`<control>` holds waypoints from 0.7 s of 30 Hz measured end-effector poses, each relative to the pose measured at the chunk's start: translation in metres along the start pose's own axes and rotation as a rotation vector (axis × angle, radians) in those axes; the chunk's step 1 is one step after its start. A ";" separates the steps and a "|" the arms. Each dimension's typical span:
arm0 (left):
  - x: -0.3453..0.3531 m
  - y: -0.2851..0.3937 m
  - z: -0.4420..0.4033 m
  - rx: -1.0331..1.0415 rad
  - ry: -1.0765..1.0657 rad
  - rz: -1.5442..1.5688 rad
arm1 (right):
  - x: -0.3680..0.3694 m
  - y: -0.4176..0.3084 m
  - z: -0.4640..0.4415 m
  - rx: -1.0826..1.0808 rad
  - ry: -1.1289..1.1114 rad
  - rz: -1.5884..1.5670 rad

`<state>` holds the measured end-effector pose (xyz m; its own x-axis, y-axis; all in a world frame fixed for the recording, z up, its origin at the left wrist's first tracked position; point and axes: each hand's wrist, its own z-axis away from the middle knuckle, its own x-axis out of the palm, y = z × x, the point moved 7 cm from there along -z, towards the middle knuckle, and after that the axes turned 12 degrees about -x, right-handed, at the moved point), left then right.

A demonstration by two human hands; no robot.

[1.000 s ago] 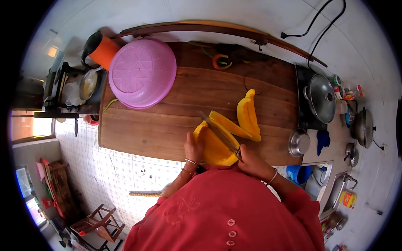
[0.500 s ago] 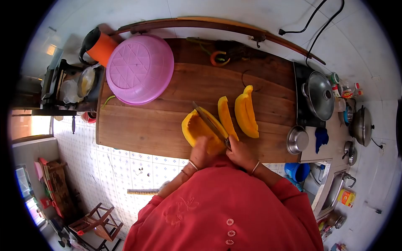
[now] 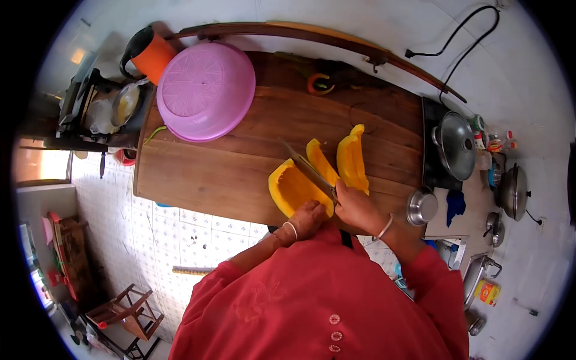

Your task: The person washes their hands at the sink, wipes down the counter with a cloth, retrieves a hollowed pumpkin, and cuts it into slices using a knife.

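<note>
A hollowed yellow pumpkin piece point(image 3: 293, 186) lies near the front edge of the wooden table point(image 3: 198, 174). My left hand point(image 3: 308, 217) is closed on its near end. In my right hand point(image 3: 355, 204) is the handle of a knife point(image 3: 307, 168), whose blade slants up and left along the right side of that piece. Just right of the blade rests a narrow pumpkin slice point(image 3: 321, 159), partly hidden by the knife and my right hand. Another pumpkin slice point(image 3: 353, 161) lies farther right.
An upturned pink basin point(image 3: 207, 90) is at the back left, beside an orange jug point(image 3: 150, 55). Curved peel point(image 3: 320, 84) lies at the back. To the right are a steel bowl point(image 3: 422, 206) and a lidded pan point(image 3: 456, 146) on a black stove.
The narrow slice has come apart from the large piece and lies beside it. The knife has moved slightly up and right with my right hand. My left hand has shifted to the near end.
</note>
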<state>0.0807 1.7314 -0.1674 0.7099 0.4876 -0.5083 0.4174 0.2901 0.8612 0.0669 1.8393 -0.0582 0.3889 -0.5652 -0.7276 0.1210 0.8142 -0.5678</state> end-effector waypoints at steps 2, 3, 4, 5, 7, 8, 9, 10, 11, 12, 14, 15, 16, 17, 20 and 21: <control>-0.003 0.001 -0.010 -0.002 -0.007 0.002 | -0.006 0.002 -0.002 -0.058 -0.007 0.040; -0.004 0.001 -0.010 -0.009 0.007 0.003 | 0.000 0.000 -0.005 -0.074 0.014 0.008; -0.003 -0.001 -0.005 -0.025 0.019 0.004 | 0.008 -0.002 -0.005 -0.089 0.029 -0.032; -0.003 -0.004 -0.002 -0.036 0.021 0.002 | 0.015 -0.004 -0.004 -0.096 0.022 -0.037; 0.006 -0.006 -0.004 -0.043 -0.056 -0.012 | 0.016 -0.012 0.000 -0.094 -0.005 0.002; 0.007 -0.006 -0.005 -0.035 -0.054 -0.012 | 0.014 -0.013 0.000 -0.092 0.002 0.008; 0.008 -0.007 -0.005 -0.023 -0.065 -0.021 | 0.009 -0.014 -0.003 -0.096 0.000 0.031; 0.010 -0.008 -0.006 -0.014 -0.076 -0.029 | 0.006 -0.016 -0.007 -0.101 -0.004 0.051; 0.012 -0.008 -0.005 -0.007 -0.076 -0.030 | 0.004 -0.017 -0.012 -0.099 0.000 0.055; 0.012 -0.005 -0.005 0.021 -0.060 -0.050 | 0.004 -0.017 -0.019 -0.088 -0.013 0.054; 0.013 -0.001 -0.006 0.061 -0.043 -0.069 | 0.011 -0.015 -0.025 -0.072 -0.018 0.061; 0.010 0.001 -0.007 0.078 -0.012 -0.046 | 0.015 -0.012 -0.030 -0.048 0.010 0.052; 0.006 0.001 -0.007 0.091 0.019 -0.026 | 0.020 -0.009 -0.034 -0.028 0.035 0.042; 0.005 0.000 -0.006 0.090 0.024 -0.030 | 0.028 -0.005 -0.035 -0.034 0.036 0.044; 0.015 -0.014 -0.005 -0.032 -0.078 -0.043 | 0.045 0.009 -0.027 -0.017 0.129 0.012; 0.013 -0.012 -0.005 -0.059 -0.096 -0.100 | 0.047 0.013 -0.026 -0.004 0.152 0.011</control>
<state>0.0822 1.7381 -0.1840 0.7190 0.3734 -0.5862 0.4566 0.3822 0.8034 0.0633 1.8194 -0.1095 0.2475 -0.5701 -0.7834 0.1136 0.8200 -0.5609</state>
